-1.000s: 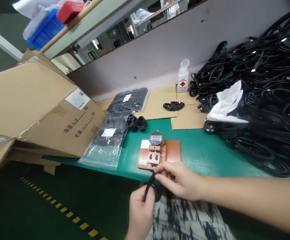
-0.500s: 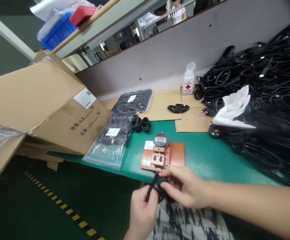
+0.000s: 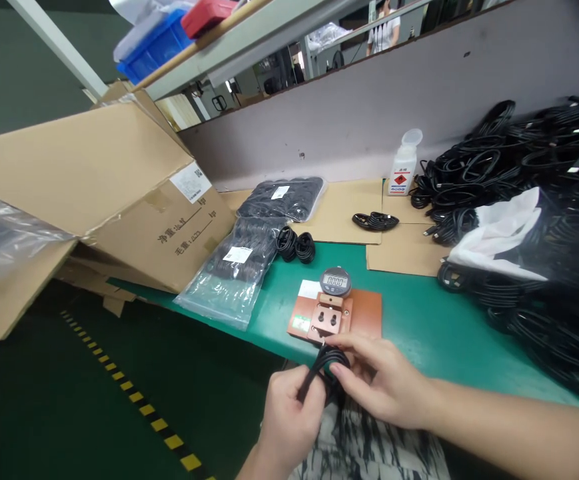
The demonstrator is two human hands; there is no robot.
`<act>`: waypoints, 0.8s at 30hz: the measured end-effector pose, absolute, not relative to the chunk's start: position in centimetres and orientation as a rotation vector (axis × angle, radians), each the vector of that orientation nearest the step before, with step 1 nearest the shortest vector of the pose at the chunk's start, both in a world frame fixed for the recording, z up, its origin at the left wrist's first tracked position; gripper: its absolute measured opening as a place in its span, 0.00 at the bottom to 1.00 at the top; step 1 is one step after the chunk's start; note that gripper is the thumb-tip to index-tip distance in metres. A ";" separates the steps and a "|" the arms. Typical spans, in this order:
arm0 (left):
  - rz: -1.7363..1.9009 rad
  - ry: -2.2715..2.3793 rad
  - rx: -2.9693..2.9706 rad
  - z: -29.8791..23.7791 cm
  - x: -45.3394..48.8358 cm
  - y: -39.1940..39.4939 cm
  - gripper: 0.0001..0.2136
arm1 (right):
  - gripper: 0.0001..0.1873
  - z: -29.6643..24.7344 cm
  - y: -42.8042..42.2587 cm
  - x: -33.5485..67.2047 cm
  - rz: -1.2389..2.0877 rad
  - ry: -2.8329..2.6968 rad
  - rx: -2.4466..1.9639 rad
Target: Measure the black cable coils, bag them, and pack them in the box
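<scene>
A coiled black cable [image 3: 325, 365] is gripped between both hands at the table's near edge. My left hand [image 3: 294, 413] closes round the left side of the coil, thumb on top. With thumb and fingers, my right hand [image 3: 376, 373] pinches the coil's right side, and a small metal connector end shows by its fingertips. Just beyond the fingertips sits a copper-coloured fixture [image 3: 328, 319] on a reddish-brown base plate [image 3: 366, 313]. Its round digital gauge [image 3: 336, 281] reads about 0.000. Whether the connector touches the fixture I cannot tell.
Two small cable coils [image 3: 295, 245] stand beside clear bags of cables [image 3: 239, 267]. An open carton [image 3: 134, 193] leans at the left. A white bottle [image 3: 403, 167] and a loose cable [image 3: 375, 221] lie near the wall. A large cable heap [image 3: 519, 173] covers the right side.
The whole view has shifted, so the bench appears further right. Both hands still hold the cable coil, and its metal end now shows close to the fixture's front.
</scene>
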State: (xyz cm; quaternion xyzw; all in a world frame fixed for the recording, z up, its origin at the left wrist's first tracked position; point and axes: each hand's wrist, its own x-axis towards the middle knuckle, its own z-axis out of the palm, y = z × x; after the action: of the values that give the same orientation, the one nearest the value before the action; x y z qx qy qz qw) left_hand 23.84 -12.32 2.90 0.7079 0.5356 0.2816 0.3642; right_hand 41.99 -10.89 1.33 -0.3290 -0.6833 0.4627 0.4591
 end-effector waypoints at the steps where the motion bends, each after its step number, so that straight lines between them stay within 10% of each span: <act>1: 0.721 1.390 1.835 2.7 23.8 -12.5 0.15 | 0.12 1.3 -10.9 42.0 1.146 -1.690 -0.829; 24: 0.824 1.421 1.945 1.8 23.3 -13.6 0.14 | 0.16 1.6 -11.2 42.0 0.663 -1.841 -0.711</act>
State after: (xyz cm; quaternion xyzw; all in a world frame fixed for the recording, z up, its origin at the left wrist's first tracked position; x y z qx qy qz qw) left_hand 23.33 -13.57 1.79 0.7303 0.5335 0.3095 0.2936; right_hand 42.03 -11.19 1.56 -0.2946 -0.7631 0.2749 0.5054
